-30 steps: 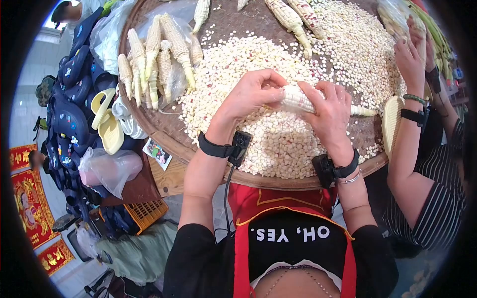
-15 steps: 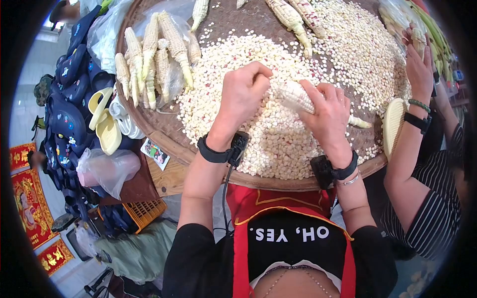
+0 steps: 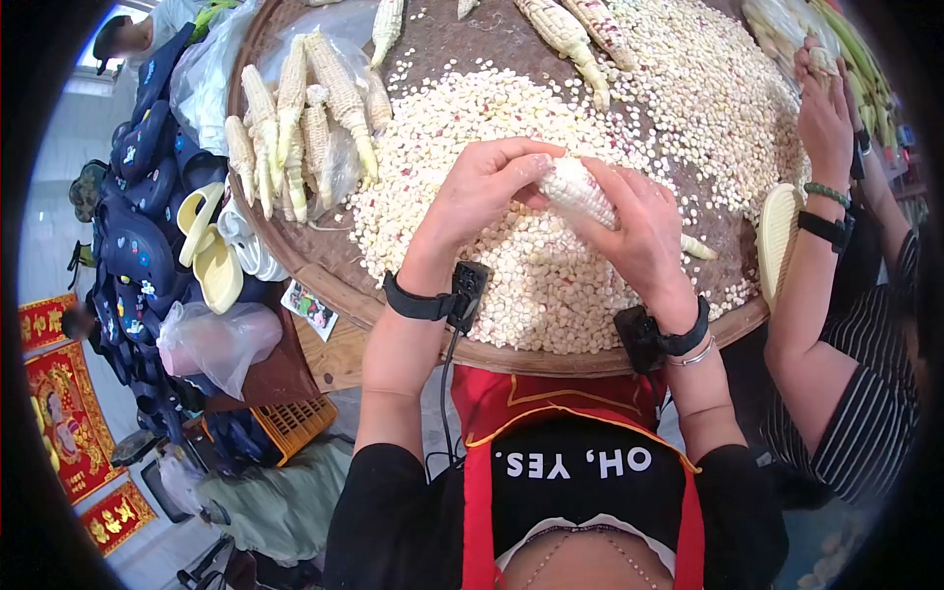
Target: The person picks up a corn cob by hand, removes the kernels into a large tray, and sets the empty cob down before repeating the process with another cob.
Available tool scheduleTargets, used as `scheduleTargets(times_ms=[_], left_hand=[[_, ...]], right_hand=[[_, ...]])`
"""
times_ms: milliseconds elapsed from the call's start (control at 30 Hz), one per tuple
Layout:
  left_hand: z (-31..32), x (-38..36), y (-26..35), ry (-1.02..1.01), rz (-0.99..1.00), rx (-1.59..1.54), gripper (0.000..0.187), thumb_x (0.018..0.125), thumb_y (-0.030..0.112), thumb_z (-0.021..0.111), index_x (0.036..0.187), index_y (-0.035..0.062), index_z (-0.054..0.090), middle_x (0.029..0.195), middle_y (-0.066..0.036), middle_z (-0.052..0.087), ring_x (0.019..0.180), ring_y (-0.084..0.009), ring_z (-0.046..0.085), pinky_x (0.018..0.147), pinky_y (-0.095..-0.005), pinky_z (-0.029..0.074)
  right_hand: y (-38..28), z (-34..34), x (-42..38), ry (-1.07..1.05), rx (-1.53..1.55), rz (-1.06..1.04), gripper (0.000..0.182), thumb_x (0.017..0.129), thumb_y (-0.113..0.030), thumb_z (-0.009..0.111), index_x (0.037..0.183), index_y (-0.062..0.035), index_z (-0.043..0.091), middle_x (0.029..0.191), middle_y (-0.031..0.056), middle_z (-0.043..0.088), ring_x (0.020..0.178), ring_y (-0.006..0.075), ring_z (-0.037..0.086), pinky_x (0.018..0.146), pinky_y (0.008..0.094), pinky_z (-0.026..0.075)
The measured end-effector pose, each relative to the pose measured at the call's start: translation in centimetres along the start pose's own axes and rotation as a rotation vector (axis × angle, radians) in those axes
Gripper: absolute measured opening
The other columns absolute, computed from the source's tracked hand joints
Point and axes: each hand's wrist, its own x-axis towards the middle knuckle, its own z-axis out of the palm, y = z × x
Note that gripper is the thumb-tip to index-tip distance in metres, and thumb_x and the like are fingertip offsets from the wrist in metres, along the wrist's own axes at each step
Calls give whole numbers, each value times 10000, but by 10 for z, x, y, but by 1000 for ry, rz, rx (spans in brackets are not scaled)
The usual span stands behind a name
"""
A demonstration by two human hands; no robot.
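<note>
Above a round tray (image 3: 324, 288) strewn with loose corn kernels (image 3: 551, 300), my right hand (image 3: 644, 221) is wrapped round a pale corn cob (image 3: 578, 193), whose stem end points right. My left hand (image 3: 487, 187) touches the cob's left end with its thumb and bent fingers; whether any kernels lie between those fingers is hidden. Stripped cobs (image 3: 292, 103) are heaped on a plastic bag at the tray's left. More cobs, some with reddish kernels (image 3: 560, 37), lie at the far side.
On the right, a co-worker's hands (image 3: 826, 113) hold a piece of corn beside the tray. A cream slipper (image 3: 779, 246) leans at the right rim. To the left are blue clogs (image 3: 138, 236), yellow slippers (image 3: 214, 265), a bagged pink item (image 3: 221, 339) and an orange crate (image 3: 295, 423).
My left hand has moved from a closed pose beside the cob onto its left end, with its fingers turned toward it. The cob has tilted slightly in my right hand.
</note>
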Motion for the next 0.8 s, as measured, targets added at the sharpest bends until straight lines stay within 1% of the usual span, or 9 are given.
scheduleTargets(times_ms=[267, 367, 433, 467, 500, 567, 600, 733, 800], left_hand=[[-2, -1, -3, -59, 59, 52, 237, 854, 89, 572, 1045, -45, 614, 953, -90, 643, 822, -143, 624, 710, -258, 535], [6, -1, -6, -2, 99, 127, 199, 820, 50, 556, 986, -34, 628, 863, -83, 660, 772, -121, 627, 660, -253, 520], [17, -3, 3, 158, 143, 719, 196, 785, 29, 544, 952, -12, 636, 725, -84, 648, 657, -103, 612, 581, -248, 481], [15, 3, -19, 340, 420, 784, 198, 764, 31, 549, 935, 12, 647, 639, -97, 612, 554, -116, 571, 526, -261, 442], [13, 2, -16, 348, 420, 779, 198, 764, 31, 549, 935, 12, 647, 639, -97, 612, 554, -116, 571, 526, -261, 442], [5, 0, -6, 430, 405, 807, 183, 778, 41, 544, 921, 7, 652, 660, -112, 619, 567, -150, 585, 537, -264, 445], [4, -1, -2, 416, 373, 777, 184, 783, 41, 536, 915, 10, 659, 686, -111, 636, 615, -153, 606, 585, -266, 466], [-4, 7, -14, 399, 405, 735, 194, 790, 52, 539, 935, 16, 663, 803, -108, 656, 689, -158, 623, 639, -266, 483], [-10, 9, -12, 404, 710, 947, 203, 828, 79, 559, 999, 21, 652, 933, -94, 654, 745, -149, 622, 672, -271, 495]], right_hand=[[0, -4, 1, 24, -56, -65, 484, 636, -274, 757, 1099, -213, 628, 936, 14, 601, 858, 212, 576, 724, 353, 423], [0, -5, 1, 40, -149, -111, 502, 624, -264, 757, 1107, -226, 628, 925, 3, 590, 849, 198, 564, 729, 345, 414], [2, -2, 0, 36, -214, -133, 516, 610, -261, 758, 1109, -230, 630, 931, -2, 585, 858, 192, 559, 738, 344, 407], [2, -1, -1, 33, -217, -136, 516, 610, -261, 758, 1109, -230, 630, 931, -2, 585, 858, 192, 559, 738, 344, 407], [2, 0, -2, 36, -197, -86, 521, 607, -260, 758, 1111, -232, 629, 933, -2, 584, 866, 193, 557, 737, 345, 406], [2, 1, 1, 44, -174, -42, 526, 603, -258, 758, 1112, -233, 629, 935, -1, 583, 874, 194, 556, 736, 347, 406], [2, 0, 1, 61, -170, -42, 529, 602, -257, 757, 1114, -233, 628, 943, -1, 584, 879, 196, 555, 739, 347, 404], [3, -2, 1, 73, -147, -33, 534, 601, -240, 754, 1120, -233, 628, 967, 0, 586, 901, 198, 549, 766, 352, 393], [2, -4, 1, 97, -147, -43, 531, 601, -225, 750, 1118, -233, 629, 972, 1, 585, 903, 200, 547, 776, 356, 387]])
